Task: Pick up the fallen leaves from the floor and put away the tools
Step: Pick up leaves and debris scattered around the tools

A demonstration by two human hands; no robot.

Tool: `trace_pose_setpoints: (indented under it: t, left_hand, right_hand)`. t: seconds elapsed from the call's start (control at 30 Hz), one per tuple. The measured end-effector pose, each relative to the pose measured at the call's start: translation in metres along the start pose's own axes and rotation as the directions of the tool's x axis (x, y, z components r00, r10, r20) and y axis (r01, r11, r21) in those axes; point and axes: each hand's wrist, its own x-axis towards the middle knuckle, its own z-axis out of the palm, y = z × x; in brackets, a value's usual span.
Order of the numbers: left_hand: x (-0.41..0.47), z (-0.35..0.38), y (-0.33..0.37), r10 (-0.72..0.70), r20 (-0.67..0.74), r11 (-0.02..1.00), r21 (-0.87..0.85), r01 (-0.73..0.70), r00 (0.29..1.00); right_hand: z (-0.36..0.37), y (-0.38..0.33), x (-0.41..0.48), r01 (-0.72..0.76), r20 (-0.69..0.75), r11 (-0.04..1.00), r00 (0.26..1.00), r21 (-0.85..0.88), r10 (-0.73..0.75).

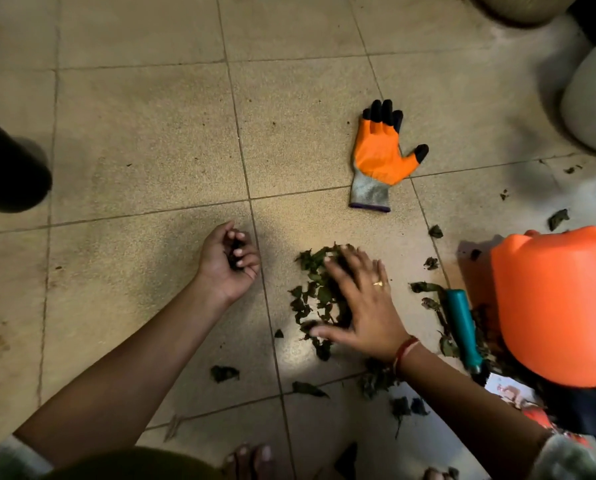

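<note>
Forearms (pixel 134 382) reach out over tiled floor (pixel 144 140). Orange bucket (pixel 556 306), tipped over, right of leaf pile (pixel 312 296). Orange-and-black glove (pixel 379 157) flat on floor beyond pile, well apart. Right hand (pixel 359 303) palm down on pile, fingers straight, spread. Left hand (pixel 230 261) left of pile, palm up, fingers curled round a few dark leaves (pixel 236 252). Teal-handled tool (pixel 463 327) between pile and bucket.

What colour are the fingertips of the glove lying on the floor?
Black, on an orange glove with a grey cuff; clearest in the head view.
</note>
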Motion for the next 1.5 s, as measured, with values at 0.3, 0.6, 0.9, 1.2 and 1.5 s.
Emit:
trace_pose_setpoints:
  t: [0.3, 0.6, 0.9, 1.2, 1.5]
  left_hand:
    - [-0.01, -0.011, 0.01, 0.027, -0.018, 0.999, -0.024, -0.028, 0.999]
    - [-0.011, -0.017, 0.011, 0.057, -0.059, 0.998, -0.016, -0.058, 0.997]
    - [-0.006, -0.011, 0.001, 0.042, -0.066, 0.998, 0.055, -0.038, 0.997]
    - [-0.005, -0.012, -0.005, 0.051, -0.044, 0.99, 0.134, -0.044, 0.998]
    - [-0.01, -0.014, -0.008, 0.069, -0.073, 0.974, 0.219, -0.052, 0.995]
  right_hand:
    - [0.022, -0.021, 0.04, 0.141, -0.024, 0.952, 0.988, -0.273, -0.153]
    - [0.005, -0.011, 0.062, -0.077, -0.022, 0.997, 0.997, -0.003, 0.077]
    - [0.023, -0.023, 0.05, 0.317, 0.176, 0.922, 0.943, -0.223, -0.282]
    - [0.021, -0.036, 0.074, 0.342, -0.096, 0.897, 0.92, -0.281, -0.38]
    - [-0.004, -0.044, 0.108, 0.092, -0.03, 0.996, 0.995, 0.006, -0.092]
